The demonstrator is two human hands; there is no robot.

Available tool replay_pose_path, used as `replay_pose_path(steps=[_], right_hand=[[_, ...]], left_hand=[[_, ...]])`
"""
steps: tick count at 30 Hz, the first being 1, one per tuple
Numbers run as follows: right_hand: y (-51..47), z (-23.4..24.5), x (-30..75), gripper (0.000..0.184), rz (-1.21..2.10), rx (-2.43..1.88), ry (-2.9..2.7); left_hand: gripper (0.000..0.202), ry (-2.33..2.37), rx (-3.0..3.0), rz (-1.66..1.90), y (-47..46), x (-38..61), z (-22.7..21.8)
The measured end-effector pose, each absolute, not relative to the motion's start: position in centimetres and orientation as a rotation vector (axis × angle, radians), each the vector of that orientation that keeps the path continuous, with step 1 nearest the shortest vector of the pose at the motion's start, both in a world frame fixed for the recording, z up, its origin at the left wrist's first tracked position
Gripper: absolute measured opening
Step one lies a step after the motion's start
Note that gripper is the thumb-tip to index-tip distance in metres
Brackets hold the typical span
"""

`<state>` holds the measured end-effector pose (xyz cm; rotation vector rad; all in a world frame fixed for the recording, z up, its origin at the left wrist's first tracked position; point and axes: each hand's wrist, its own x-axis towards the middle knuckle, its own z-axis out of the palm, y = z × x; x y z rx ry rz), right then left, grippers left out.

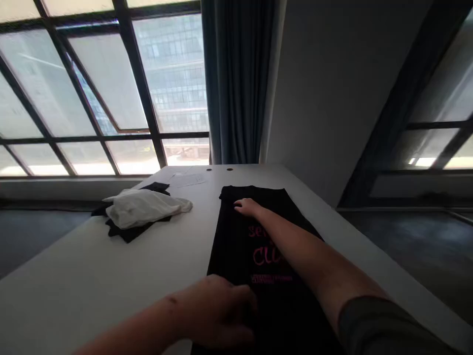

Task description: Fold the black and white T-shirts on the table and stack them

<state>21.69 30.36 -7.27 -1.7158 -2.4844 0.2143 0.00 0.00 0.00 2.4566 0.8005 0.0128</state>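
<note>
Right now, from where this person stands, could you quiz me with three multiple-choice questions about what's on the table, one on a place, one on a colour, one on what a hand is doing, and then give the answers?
1. Where does the crumpled white cloth lie?
A. On a black garment
B. On the floor
C. On the window ledge

2. What colour is the lettering on the long folded black garment?
A. White
B. Pink
C. Yellow

3. What is the right hand doing?
A. Gripping the white cloth
B. Lifting a sheet of paper
C. Lying on the long folded black garment

Answers:
1. A: the cloth sits bunched on top of it.
2. B: the letters show pink against the black.
3. C: the hand lies open on the fabric.
</note>
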Motion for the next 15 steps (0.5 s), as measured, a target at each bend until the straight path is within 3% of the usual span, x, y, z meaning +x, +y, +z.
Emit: replay_pose_path(steps=[4,10,15], right_hand=[[31.7,-7.4,19.5,0.053,0.191,-1.787,-2.448],[35.0,-7.2,15.6,0.055,0.225,-1.807,-2.426],[38.4,-5.4,15.9,0.068,0.192,-1.715,-2.285]], left_hand=[[0.034,0.934,2.629,0.243,0.7,0.0,-3.0],[0.07,0.969,2.629,0.131,1.3,-0.5,-6.2],[0.08,1.145,2.643,0.217,1.4,-0.6,-7.0]])
